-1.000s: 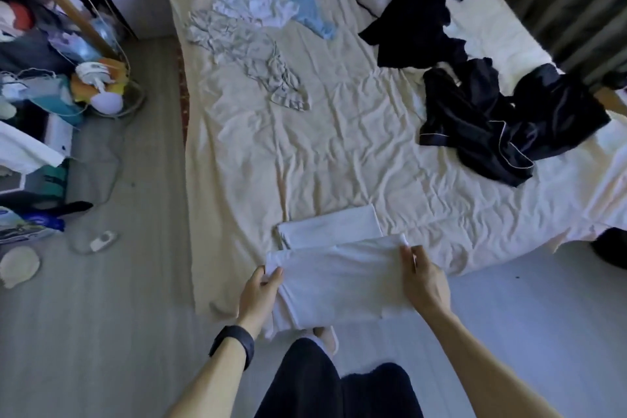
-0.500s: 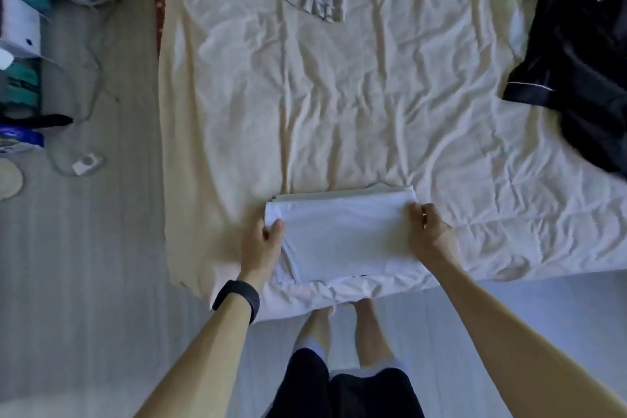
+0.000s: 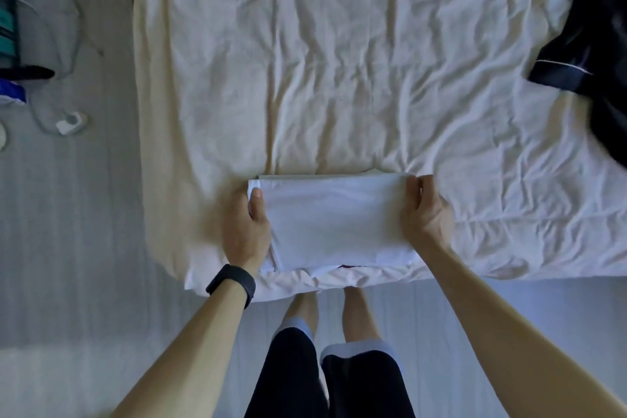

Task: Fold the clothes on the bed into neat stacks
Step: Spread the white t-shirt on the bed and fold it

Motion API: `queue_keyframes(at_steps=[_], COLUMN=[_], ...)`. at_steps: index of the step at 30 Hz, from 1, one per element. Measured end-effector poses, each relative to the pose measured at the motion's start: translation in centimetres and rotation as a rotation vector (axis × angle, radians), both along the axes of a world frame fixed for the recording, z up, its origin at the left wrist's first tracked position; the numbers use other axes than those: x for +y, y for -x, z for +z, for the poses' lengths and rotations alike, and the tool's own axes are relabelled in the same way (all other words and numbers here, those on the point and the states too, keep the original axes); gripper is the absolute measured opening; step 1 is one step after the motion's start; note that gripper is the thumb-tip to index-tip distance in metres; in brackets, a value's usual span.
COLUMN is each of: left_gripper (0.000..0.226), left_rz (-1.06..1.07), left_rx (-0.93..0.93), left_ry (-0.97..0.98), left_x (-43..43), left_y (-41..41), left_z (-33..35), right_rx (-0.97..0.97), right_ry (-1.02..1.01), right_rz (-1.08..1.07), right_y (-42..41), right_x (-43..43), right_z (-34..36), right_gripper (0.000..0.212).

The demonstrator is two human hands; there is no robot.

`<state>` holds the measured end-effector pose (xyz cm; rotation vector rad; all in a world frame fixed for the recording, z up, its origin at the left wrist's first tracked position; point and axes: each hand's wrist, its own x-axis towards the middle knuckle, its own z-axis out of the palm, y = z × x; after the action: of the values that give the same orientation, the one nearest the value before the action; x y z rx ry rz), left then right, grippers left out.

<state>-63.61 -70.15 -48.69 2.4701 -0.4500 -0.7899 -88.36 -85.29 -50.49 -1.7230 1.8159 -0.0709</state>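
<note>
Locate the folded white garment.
Head view: the folded white garment lies centrally at the near edge of the bed, its ends held by left hand and right hand.

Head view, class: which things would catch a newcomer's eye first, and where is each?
The folded white garment lies at the near edge of the cream bed sheet, the left hand gripping its left end and the right hand its right end. A navy garment with white piping sprawls at the sheet's right edge.

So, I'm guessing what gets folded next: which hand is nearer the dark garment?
Right. The right hand grips the right end of the folded white cloth, below and left of the dark garment; the left hand holds the opposite end, farther away.
</note>
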Motion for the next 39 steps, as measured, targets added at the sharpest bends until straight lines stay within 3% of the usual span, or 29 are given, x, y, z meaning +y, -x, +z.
queue_keyframes(at_steps=[6, 14, 22, 34, 39], left_gripper=[0.042, 0.044, 0.043, 0.047, 0.046], left_rz=[0.003, 0.038, 0.013, -0.024, 0.034], left_rx=[0.048, 0.079, 0.081, -0.085, -0.042], left_ry=[-0.07, -0.041, -0.05, 0.189, 0.203], left_x=[-0.8, -1.5, -2.4, -6.5, -5.3], left_y=[-0.6, -0.8, -0.9, -4.1, -4.0], left_z=[-0.9, 2.0, 4.1, 10.3, 10.2], right_rx=[0.015, -0.148, -0.155, -0.311, -0.293], right_ry=[-0.029, -0.099, -0.099, 0.117, 0.12], right_rz=[0.006, -0.171, -0.153, -0.271, -0.253], right_y=[-0.5, 0.3, -0.2, -2.6, -2.7], right_x=[-0.7, -0.9, -1.6, -3.7, -3.4], right_z=[-0.9, 2.3, 4.2, 8.7, 8.7], right_gripper=[0.035, 0.038, 0.039, 0.036, 0.04])
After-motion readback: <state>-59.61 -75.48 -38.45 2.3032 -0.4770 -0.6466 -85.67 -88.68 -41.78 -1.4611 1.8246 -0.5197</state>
